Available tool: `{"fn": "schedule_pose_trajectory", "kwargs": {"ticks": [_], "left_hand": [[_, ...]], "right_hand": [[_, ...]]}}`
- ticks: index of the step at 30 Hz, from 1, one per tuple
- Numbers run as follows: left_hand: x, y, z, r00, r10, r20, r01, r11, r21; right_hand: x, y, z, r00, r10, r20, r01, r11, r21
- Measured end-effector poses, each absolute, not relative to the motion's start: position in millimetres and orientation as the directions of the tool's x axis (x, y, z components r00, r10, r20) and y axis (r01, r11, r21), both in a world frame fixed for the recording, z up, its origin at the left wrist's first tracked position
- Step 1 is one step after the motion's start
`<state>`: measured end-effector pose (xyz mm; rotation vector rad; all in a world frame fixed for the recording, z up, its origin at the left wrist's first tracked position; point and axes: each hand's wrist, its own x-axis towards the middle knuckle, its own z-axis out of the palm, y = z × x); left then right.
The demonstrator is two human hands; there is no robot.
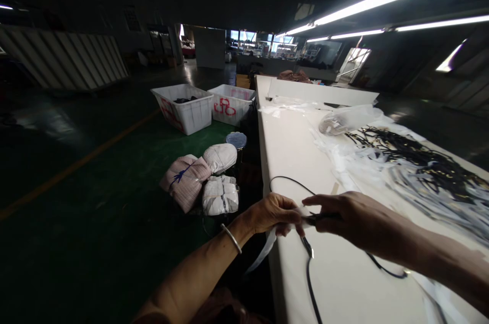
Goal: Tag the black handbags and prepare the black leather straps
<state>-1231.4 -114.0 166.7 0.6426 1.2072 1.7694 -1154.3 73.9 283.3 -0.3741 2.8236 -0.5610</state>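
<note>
We see a black cord (pixel 309 283) with one silvery spot and a translucent whitish strip (pixel 265 251). Our bracelet (pixel 232 238) is silvery white, and our table (pixel 290 156) is plain off-white. On it we see black cords (pixel 431 161) flecked with gold and pale grey ones (pixel 424 191). The dark green floor (pixel 191 146) carries a yellow-orange line (pixel 91 155). We see red markings on two white bins (pixel 200 116) and a blue tie (pixel 181 175) on a dusty-pink bundle (pixel 195 187).
</note>
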Motion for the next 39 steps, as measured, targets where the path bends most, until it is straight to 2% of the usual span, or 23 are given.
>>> {"fn": "schedule_pose_trajectory", "kwargs": {"ticks": [3, 5, 7, 9, 10, 12, 15, 18, 20, 22, 25, 28, 32, 35, 39], "left_hand": [[-1225, -114, 169, -0.507, 0.861, -0.035, -0.287, -0.130, 0.949], [-1221, -114, 170, -0.581, 0.814, 0.001, -0.186, -0.134, 0.973], [-1218, -116, 170, -0.687, 0.715, 0.130, 0.056, -0.126, 0.990], [-1218, -119, 167, -0.698, 0.642, 0.317, 0.377, -0.047, 0.925], [-1219, -120, 166, -0.669, 0.635, 0.387, 0.502, 0.002, 0.865], [-1220, -122, 161, -0.624, 0.649, 0.435, 0.617, 0.068, 0.784], [-1218, -119, 156, -0.674, 0.614, 0.411, 0.527, 0.010, 0.850], [-1212, -111, 157, -0.723, 0.665, 0.189, 0.151, -0.115, 0.982], [-1209, -107, 160, -0.674, 0.738, 0.026, -0.120, -0.144, 0.982], [-1209, -106, 161, -0.636, 0.771, -0.031, -0.221, -0.143, 0.965], [-1216, -108, 156, -0.674, 0.738, 0.009, -0.122, -0.123, 0.985], [-1224, -108, 151, -0.694, 0.718, 0.055, -0.042, -0.116, 0.992], [-1223, -92, 151, -0.657, 0.742, 0.133, 0.043, -0.139, 0.989], [-1218, -73, 152, -0.669, 0.725, 0.166, -0.006, -0.228, 0.974], [-1216, -55, 146, -0.674, 0.710, 0.203, 0.020, -0.256, 0.966]], "right_hand": [[-1157, 67, 278, -0.935, -0.298, -0.193, -0.192, 0.883, -0.429], [-1161, 69, 273, -0.930, -0.240, -0.277, -0.062, 0.847, -0.528], [-1165, 78, 269, -0.896, -0.215, -0.388, 0.087, 0.772, -0.630], [-1167, 92, 265, -0.853, -0.250, -0.457, 0.174, 0.690, -0.703], [-1167, 98, 263, -0.844, -0.264, -0.467, 0.186, 0.672, -0.716], [-1164, 108, 262, -0.862, -0.222, -0.457, 0.174, 0.716, -0.676], [-1155, 104, 261, -0.941, -0.131, -0.313, 0.029, 0.888, -0.459], [-1144, 85, 257, -0.969, -0.231, -0.086, -0.207, 0.952, -0.227], [-1139, 75, 255, -0.942, -0.335, -0.010, -0.328, 0.928, -0.177], [-1138, 76, 255, -0.933, -0.359, -0.033, -0.344, 0.913, -0.220], [-1140, 99, 261, -0.948, -0.209, -0.238, -0.114, 0.927, -0.358], [-1142, 127, 266, -0.929, -0.086, -0.360, 0.066, 0.918, -0.391], [-1142, 127, 262, -0.953, -0.052, -0.299, 0.053, 0.942, -0.331], [-1143, 111, 262, -0.967, -0.078, -0.243, -0.010, 0.963, -0.269], [-1145, 113, 262, -0.976, 0.005, -0.220, 0.058, 0.970, -0.236]]}}
